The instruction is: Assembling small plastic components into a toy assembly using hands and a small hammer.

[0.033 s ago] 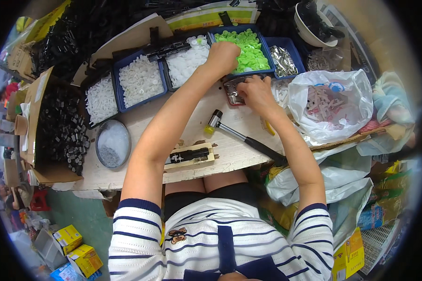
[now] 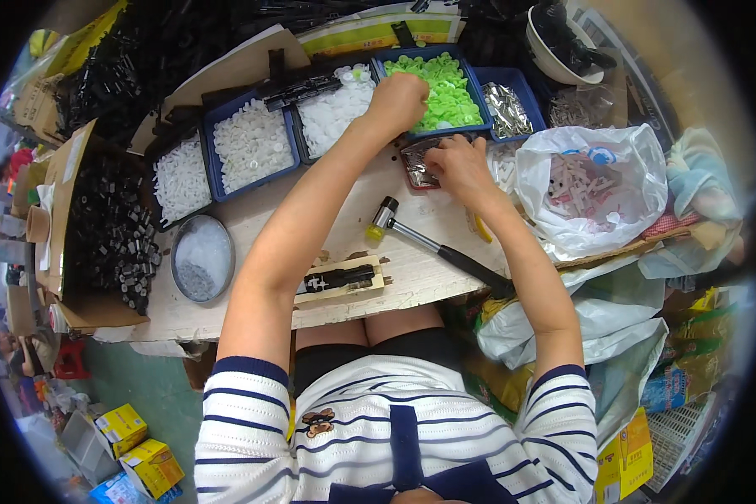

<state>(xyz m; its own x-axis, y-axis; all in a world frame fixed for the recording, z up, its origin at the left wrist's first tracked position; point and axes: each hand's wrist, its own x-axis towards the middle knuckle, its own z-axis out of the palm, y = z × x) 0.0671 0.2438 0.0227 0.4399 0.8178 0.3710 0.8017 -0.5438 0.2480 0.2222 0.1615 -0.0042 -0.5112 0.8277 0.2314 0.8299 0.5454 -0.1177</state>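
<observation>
My left hand is closed at the left edge of a blue tray of bright green plastic pieces. Its fingertips are hidden behind the hand, so what they hold cannot be seen. My right hand reaches into a small red tray of thin metal pins, its fingers bent in a pinch; anything between them is too small to name. Nearer me lie a hammer with a black handle and a yellow face, and a pale wooden fixture with a black part set in it.
Trays of white pieces line the back left. A round metal dish and a carton of black parts stand left. At right are a blue tray of metal parts, a white plastic bag and a white bowl.
My left hand has shifted very slightly left at the tray of green pieces. My right hand stays over the small red tray.
</observation>
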